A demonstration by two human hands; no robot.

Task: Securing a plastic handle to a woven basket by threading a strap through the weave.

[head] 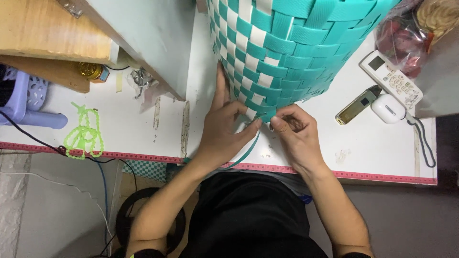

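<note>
A woven basket [287, 48] of teal and white plastic straps lies on its side on the white bench [143, 129], its body running from the top edge of the view down to a corner just in front of the person. Both hands meet at that lower corner. The left hand [222, 131] lies flat against the basket's left side, index finger stretched up along the weave, its thumb and other fingers closed on a loose teal strap [248, 150] that curves down from the corner toward the bench edge. The right hand [296, 134] is just beside it on the right, fingertips curled together and pinching the strap ends at the basket's corner; exactly which strap it holds cannot be told. To the right of the basket, well apart from the hands, lie a white remote control [392, 79], a slim gold-coloured lighter [357, 105] and a small white earbud case [388, 108]. Far to the left lies a tangle of light green beaded cord [85, 134]. A red measuring tape strip [373, 176] runs along the bench's near edge.
</note>
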